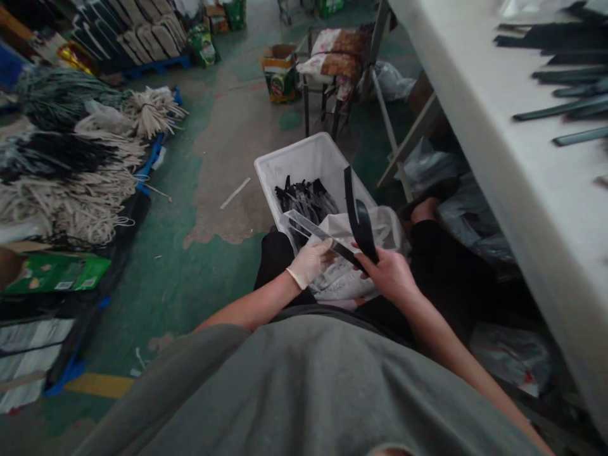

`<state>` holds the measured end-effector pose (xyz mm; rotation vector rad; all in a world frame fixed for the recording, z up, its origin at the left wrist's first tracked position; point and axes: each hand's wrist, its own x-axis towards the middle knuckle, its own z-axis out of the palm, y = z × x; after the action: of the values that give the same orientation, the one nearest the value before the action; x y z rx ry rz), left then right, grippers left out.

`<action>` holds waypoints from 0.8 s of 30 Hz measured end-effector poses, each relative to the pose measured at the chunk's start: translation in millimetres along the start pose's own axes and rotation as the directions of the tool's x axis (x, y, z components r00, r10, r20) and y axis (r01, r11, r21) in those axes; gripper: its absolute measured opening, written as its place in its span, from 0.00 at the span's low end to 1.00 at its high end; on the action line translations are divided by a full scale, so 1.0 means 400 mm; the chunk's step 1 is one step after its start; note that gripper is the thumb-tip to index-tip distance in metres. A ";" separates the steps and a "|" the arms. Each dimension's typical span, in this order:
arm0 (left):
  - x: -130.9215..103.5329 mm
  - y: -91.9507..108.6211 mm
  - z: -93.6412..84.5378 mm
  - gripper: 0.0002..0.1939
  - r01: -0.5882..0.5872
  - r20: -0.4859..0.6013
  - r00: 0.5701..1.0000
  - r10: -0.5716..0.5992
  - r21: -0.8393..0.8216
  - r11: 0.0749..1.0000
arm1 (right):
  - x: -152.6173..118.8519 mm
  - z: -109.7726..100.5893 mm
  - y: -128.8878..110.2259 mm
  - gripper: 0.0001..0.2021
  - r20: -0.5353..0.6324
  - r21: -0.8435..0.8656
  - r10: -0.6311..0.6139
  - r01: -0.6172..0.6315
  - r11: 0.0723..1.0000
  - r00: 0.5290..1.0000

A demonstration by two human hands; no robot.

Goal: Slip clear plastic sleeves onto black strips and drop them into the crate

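My left hand (311, 261), in a pale glove, is closed on a narrow clear plastic sleeve (304, 223). A dark strip runs from this sleeve toward my right hand (387, 273). My bare right hand is closed around a black strap (363, 231), whose upper part stands up and loops over. Whether the dark strip in the sleeve is part of that strap, I cannot tell. Under both hands a white plastic sack (339, 282) lies over my lap. Just beyond them stands a white bin (270, 161) holding many black strips (306, 197) in clear wrapping.
A white table (479, 126) runs along the right with black strips (570, 76) on it. Bundles of cord (61, 202) are piled on the left beside blue pallet edges. Ahead are a cushioned stool (337, 54) and a cardboard box (280, 73). Plastic bags (475, 215) lie under the table.
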<state>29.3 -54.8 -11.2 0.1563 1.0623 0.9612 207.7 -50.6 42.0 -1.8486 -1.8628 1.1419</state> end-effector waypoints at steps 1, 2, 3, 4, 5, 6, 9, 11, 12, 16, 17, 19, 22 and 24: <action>0.000 -0.011 0.004 0.13 0.009 0.024 1.000 -0.009 0.001 1.000 | 0.008 0.007 -0.004 0.17 -0.023 -0.039 -0.006 0.005 0.999 1.000; 0.001 -0.019 0.008 0.14 0.008 0.039 0.999 -0.007 -0.009 1.000 | 0.016 0.015 -0.007 0.17 -0.031 -0.051 -0.012 0.010 0.999 0.999; 0.005 -0.021 0.009 0.14 -0.006 0.041 0.999 0.007 -0.029 1.000 | 0.022 0.021 -0.007 0.17 -0.022 -0.037 -0.015 0.014 0.999 1.000; 0.010 -0.018 0.007 0.13 -0.028 0.029 0.999 0.030 -0.055 0.998 | 0.024 0.025 -0.006 0.18 0.003 -0.006 -0.016 0.016 1.000 1.000; 0.015 -0.009 0.002 0.13 -0.055 0.007 0.998 0.056 -0.082 0.995 | 0.025 0.026 -0.004 0.18 0.039 0.030 -0.015 0.014 0.999 0.999; 0.021 0.001 -0.005 0.12 -0.075 -0.018 0.997 0.074 -0.103 0.992 | 0.022 0.025 -0.003 0.19 0.079 0.056 -0.015 0.011 0.998 0.997; 0.030 0.018 -0.021 0.11 -0.071 -0.039 0.997 0.066 -0.119 0.990 | 0.016 0.019 -0.004 0.19 0.116 0.019 -0.008 0.006 1.000 0.993; 0.029 0.006 -0.016 0.11 -0.020 0.011 1.000 0.022 -0.102 0.995 | 0.020 0.020 -0.010 0.18 0.065 -0.054 -0.016 0.019 0.998 0.998; 0.027 -0.003 -0.011 0.11 -0.002 0.037 0.999 0.005 -0.094 0.996 | 0.023 0.022 -0.012 0.17 0.036 -0.076 -0.022 0.025 0.997 0.999; 0.026 -0.011 -0.002 0.11 -0.047 0.014 0.999 0.049 -0.120 0.992 | 0.023 0.024 -0.004 0.20 0.061 -0.029 -0.010 0.012 1.000 0.998; 0.028 -0.006 -0.004 0.11 -0.067 -0.012 0.998 0.066 -0.130 0.989 | 0.019 0.024 0.001 0.20 0.093 -0.014 0.001 0.001 1.000 0.996; 0.029 -0.003 -0.008 0.11 -0.069 -0.040 0.997 0.064 -0.132 0.989 | 0.011 0.027 0.009 0.18 0.127 -0.027 0.015 -0.012 1.000 0.992; 0.029 -0.022 0.001 0.11 -0.006 0.029 1.000 0.009 -0.097 0.995 | 0.012 0.036 0.014 0.15 0.083 -0.121 0.028 -0.017 0.993 0.996; 0.028 -0.033 0.007 0.11 0.005 0.059 0.998 0.001 -0.095 0.995 | 0.015 0.037 0.018 0.15 0.067 -0.133 0.024 -0.015 0.991 0.997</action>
<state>40.9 -53.5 -24.4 0.1043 0.9601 0.9978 201.7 -50.7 25.5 -1.9240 -2.0083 1.1265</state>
